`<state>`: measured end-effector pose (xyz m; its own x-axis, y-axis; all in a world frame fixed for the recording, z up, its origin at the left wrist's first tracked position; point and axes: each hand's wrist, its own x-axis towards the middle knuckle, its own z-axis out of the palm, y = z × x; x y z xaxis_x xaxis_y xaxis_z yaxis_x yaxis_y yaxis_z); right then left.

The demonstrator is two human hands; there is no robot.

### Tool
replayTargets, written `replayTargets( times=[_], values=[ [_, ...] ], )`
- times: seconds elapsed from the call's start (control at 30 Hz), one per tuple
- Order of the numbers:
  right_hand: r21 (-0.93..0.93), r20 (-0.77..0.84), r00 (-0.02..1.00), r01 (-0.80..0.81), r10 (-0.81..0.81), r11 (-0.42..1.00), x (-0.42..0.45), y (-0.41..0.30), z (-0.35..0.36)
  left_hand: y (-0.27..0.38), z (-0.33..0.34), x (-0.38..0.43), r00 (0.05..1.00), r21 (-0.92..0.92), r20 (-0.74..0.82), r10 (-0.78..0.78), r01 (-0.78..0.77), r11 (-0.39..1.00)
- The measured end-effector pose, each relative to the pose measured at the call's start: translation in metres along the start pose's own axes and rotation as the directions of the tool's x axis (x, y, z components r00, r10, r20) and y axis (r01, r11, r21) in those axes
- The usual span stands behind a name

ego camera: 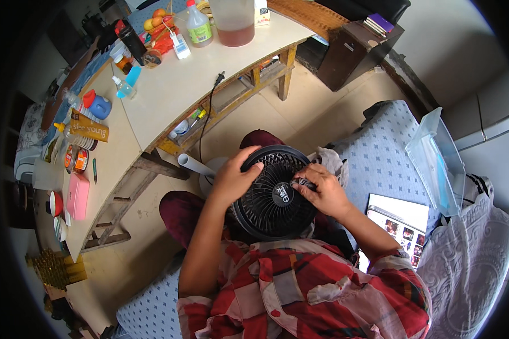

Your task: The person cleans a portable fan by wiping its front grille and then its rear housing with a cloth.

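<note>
A round black fan head with a ribbed plastic grille rests on my lap, its face turned up. My left hand grips its upper left rim, the thumb lying over the edge. In my right hand a bunched grey cloth is pinched between thumb and fingers, against the grille just right of the hub. More light grey cloth shows behind the fan by that hand. A white tube sticks out to the left of the fan, near a whitish round base partly hidden by my left hand.
A black power cord with its plug lies over the edge of a long table, which holds bottles, jars and a pink box. At right, a clear plastic bin and a lit screen sit on the patterned seat cover.
</note>
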<state>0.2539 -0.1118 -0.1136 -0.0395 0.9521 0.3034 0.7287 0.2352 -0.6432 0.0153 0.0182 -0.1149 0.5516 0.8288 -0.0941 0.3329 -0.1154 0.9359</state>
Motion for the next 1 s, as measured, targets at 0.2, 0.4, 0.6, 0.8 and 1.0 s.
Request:
replayTargets(
  times=[0.2, 0.4, 0.6, 0.8, 1.0],
  values=[
    [-0.018, -0.038, 0.996, -0.08, 0.079, 0.997, 0.003, 0.004, -0.016, 0.005, 0.0, -0.009, 0.986, -0.465, 0.06, -0.155, 0.165, 0.87],
    [-0.044, -0.026, 0.996, -0.086, 0.085, 0.995, -0.01, -0.002, 0.0, 0.004, 0.004, -0.007, 0.97, -0.462, 0.032, -0.24, 0.227, 0.857],
    [0.134, 0.103, 0.987, -0.136, 0.123, 0.982, 0.001, -0.002, -0.012, 0.002, 0.005, -0.009, 0.971, -0.507, 0.008, -0.238, 0.209, 0.836],
    [-0.057, -0.07, 0.996, -0.065, 0.061, 0.996, -0.002, 0.0, 0.001, 0.0, 0.008, -0.01, 0.973, -0.461, -0.015, -0.232, 0.199, 0.865],
    [0.188, 0.155, 0.977, -0.173, 0.144, 0.967, 0.006, -0.006, -0.015, -0.001, 0.007, -0.009, 0.973, -0.464, -0.026, -0.228, 0.19, 0.865]
  ],
)
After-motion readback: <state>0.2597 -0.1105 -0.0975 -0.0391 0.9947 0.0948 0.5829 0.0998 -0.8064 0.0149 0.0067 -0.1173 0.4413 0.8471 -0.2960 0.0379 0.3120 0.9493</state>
